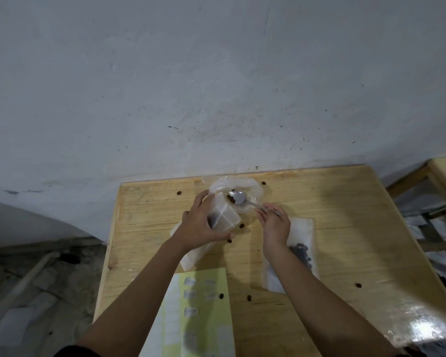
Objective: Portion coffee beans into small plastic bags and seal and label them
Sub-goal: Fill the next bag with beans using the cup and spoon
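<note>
Seen from above my own forearms, which reach out over a pale, varnished wooden table (345, 228) pushed against a scuffed grey wall.

My left hand (201, 222) curls round a small plastic bag (225, 215), thumb on the near side and fingers on the far side. The bag is thin, cloudy and rectangular. A dark patch inside it, towards my palm, looks like beans already dropped in.

My right hand (274, 222) pinches the thin handle of a metal spoon (238, 197) between its fingertips. From that hand the spoon runs towards ten o'clock. Its shiny oval bowl carries a few dark coffee beans (231, 199) on its left edge.

The relation that matters: the spoon's bowl sits just beside the small bag's upper end, at about one o'clock from my left hand. The bag's long axis runs roughly from seven to one o'clock. I judge the next move to be a short tip of the spoon leftward into the bag's mouth, though I cannot make out exactly how wide that mouth gapes.

Under the spoon, at twelve o'clock on the table, lies a crumpled clear supply bag (250, 188). A flat pile of empty bags (191, 258) lies beneath my left wrist. Under my right forearm, a filled bag (303, 251) shows a dark cluster of beans. A yellow-green label sheet (204, 300) lies at six o'clock. Stray beans (358, 285) dot the wood.
</note>
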